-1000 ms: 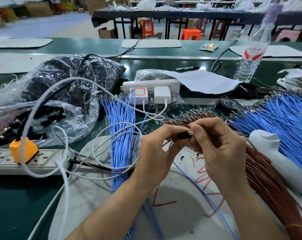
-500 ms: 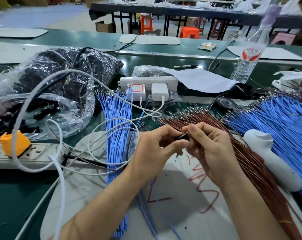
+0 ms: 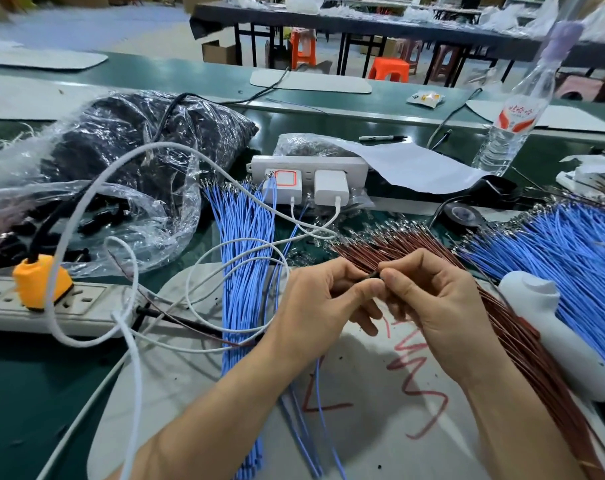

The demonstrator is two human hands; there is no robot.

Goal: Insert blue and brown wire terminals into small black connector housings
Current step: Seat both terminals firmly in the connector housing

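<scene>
1. The small black plastic connector housing (image 3: 373, 274) sits between the two hands, raised above the pale grey mat with red scribbles (image 3: 363, 427) on the green counter (image 3: 24, 393). The left hand (image 3: 323, 306) pinches it between thumb and curled fingers (image 3: 365, 289). The right hand (image 3: 439, 311) has its fingers (image 3: 396, 271) pressed together, pinching at the housing's right end.
2. A terminal could enter crooked or go into the wrong cavity. The fingertips cover the housing's mouth, so it is probably being aligned by feel.
3. A half-seated terminal might slip back out if the push stops before it latches.
4. The loose thin blue wire (image 3: 320, 393) trails from under the left hand. If it catches on the mat clutter, it could tug the work askew.
5. Hidden:
   - The housing's openings cannot be seen, nor whether a terminal is between the right fingertips, nor its wire colour.
   - The left palm covers the upper end of the blue wire.
   - The bundle of brown wires with metal terminals (image 3: 398, 244) lies directly behind the hands, so a single held brown wire would be hard to pick out.
</scene>
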